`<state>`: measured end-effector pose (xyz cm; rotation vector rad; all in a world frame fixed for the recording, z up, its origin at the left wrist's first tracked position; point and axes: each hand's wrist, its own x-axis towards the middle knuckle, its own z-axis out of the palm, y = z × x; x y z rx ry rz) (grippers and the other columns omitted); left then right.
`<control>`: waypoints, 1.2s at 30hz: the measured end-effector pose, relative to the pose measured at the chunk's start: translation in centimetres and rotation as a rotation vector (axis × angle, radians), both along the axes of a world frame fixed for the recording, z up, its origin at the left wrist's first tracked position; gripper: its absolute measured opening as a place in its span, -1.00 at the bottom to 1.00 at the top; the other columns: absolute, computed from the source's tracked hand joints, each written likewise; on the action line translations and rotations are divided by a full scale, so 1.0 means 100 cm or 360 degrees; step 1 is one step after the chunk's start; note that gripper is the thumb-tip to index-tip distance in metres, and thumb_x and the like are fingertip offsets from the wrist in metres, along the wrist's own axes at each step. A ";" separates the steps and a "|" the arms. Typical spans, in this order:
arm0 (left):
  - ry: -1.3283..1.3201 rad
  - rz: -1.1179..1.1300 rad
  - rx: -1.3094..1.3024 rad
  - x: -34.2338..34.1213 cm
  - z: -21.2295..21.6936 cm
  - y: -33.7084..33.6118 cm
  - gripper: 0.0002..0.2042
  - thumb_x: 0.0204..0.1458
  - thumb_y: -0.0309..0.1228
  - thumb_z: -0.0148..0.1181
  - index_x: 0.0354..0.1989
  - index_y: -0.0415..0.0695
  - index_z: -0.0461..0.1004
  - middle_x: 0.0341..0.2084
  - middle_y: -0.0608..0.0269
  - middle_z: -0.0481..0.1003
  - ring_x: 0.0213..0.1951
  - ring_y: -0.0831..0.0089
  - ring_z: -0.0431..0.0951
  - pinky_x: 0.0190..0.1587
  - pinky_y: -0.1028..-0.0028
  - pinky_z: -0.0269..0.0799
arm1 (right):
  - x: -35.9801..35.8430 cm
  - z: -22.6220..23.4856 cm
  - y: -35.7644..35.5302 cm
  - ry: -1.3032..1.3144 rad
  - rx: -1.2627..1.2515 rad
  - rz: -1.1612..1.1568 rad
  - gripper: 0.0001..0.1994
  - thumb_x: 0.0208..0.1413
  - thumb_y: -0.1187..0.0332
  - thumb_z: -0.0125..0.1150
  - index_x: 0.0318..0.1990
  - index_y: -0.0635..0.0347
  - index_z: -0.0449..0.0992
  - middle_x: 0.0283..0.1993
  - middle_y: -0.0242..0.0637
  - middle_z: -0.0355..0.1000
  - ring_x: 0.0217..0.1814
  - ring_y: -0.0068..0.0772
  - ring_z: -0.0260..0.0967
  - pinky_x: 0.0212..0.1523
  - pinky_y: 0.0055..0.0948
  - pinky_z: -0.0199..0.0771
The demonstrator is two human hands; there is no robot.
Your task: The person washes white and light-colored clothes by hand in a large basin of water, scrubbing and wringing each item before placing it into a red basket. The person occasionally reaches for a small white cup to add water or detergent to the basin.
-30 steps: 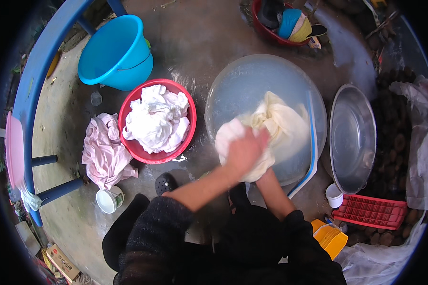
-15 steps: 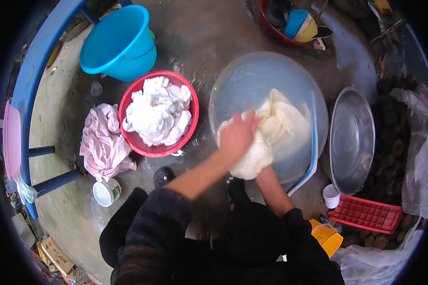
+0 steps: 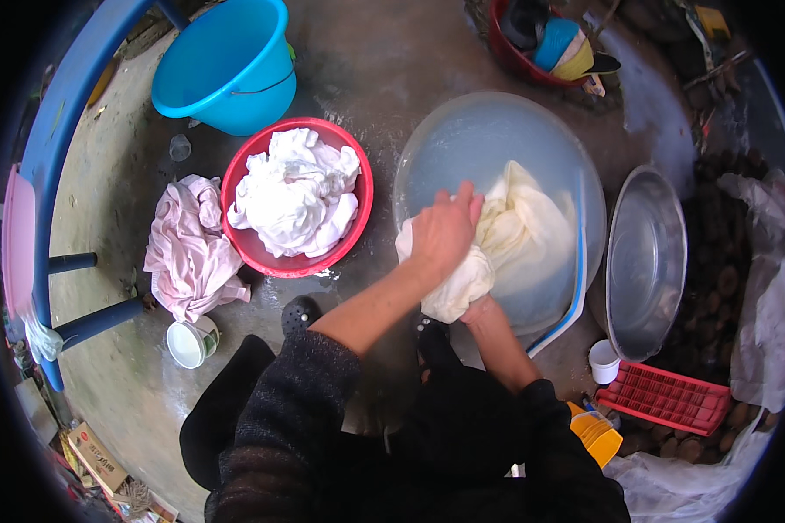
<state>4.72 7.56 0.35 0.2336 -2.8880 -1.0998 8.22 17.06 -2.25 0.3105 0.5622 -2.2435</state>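
"Curling over the cloth (image 3: 532, 218), the left hand (image 3: 445, 231) grasps its bunched part from above, at the near left side of the tub (image 3: 471, 131)."

"And the right hand (image 3: 480, 310)?"

"Lower, by the tub's near rim, under the bunch. Its fingers are mostly hidden by the folds, so I cannot tell how they are closed."

"Is the whole cloth bunched there?"

"No, the cream folds run on and spread across the tub's middle. A blue-and-white strip (image 3: 578, 270) curves along the tub's right side."

"What stands left of the tub?"

"A red basin (image 3: 253, 247) heaped with white laundry (image 3: 296, 196). Farther left of the tub, pink laundry (image 3: 192, 248) lies crumpled on the ground, with a white pot (image 3: 186, 344) just on its near side. The blue bucket (image 3: 222, 52) stands to the tub's far left."

"And to the right?"

"A metal basin (image 3: 645, 248), tilted, close by the tub. Off the tub's near right are a white cup (image 3: 604, 362) and a red rack (image 3: 667, 397). Beyond the tub, to the far right, sits a red bowl (image 3: 501, 44)."
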 end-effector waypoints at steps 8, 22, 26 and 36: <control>-0.0038 -0.0069 -0.0059 -0.002 0.000 -0.010 -0.73 0.19 -0.14 0.00 -0.10 -0.03 0.40 -0.38 -0.07 0.45 -0.51 -0.01 0.54 -0.50 0.12 0.46 | -0.002 -0.021 0.007 0.0432 0.0629 0.0102 -0.44 0.28 -0.03 -0.15 0.33 0.05 0.15 0.26 -0.26 0.27 0.27 -0.22 0.26 0.24 -0.18 0.32; 0.0250 0.0005 -0.0062 0.020 -0.007 -0.002 -0.77 0.18 -0.16 -0.01 -0.22 -0.06 0.38 -0.38 -0.08 0.42 -0.47 -0.06 0.51 -0.45 0.06 0.45 | -0.013 -0.022 -0.008 0.0426 -0.0760 -0.0193 -0.58 0.33 0.01 -0.24 0.17 0.04 0.24 0.20 -0.24 0.23 0.33 -0.25 0.15 0.33 -0.22 0.14; 0.0249 -0.0239 -0.0050 0.039 -0.028 0.009 -0.73 0.22 -0.19 -0.05 -0.03 -0.06 0.34 -0.31 -0.13 0.42 -0.50 -0.10 0.53 -0.51 0.04 0.47 | -0.017 -0.004 -0.002 0.0221 -0.0164 -0.0003 -0.58 0.33 0.03 -0.22 0.18 0.07 0.25 0.20 -0.24 0.25 0.31 -0.25 0.17 0.31 -0.22 0.17; -0.0696 0.0481 0.1301 0.153 0.028 -0.249 -0.72 0.18 -0.36 0.16 -0.09 -0.04 0.17 -0.44 0.30 0.40 -0.49 0.55 0.43 -0.52 0.56 0.37 | -0.037 0.020 0.030 0.0377 0.0532 0.0028 -0.58 0.32 0.09 -0.17 0.19 0.12 0.25 0.19 -0.22 0.29 0.26 -0.24 0.24 0.27 -0.22 0.25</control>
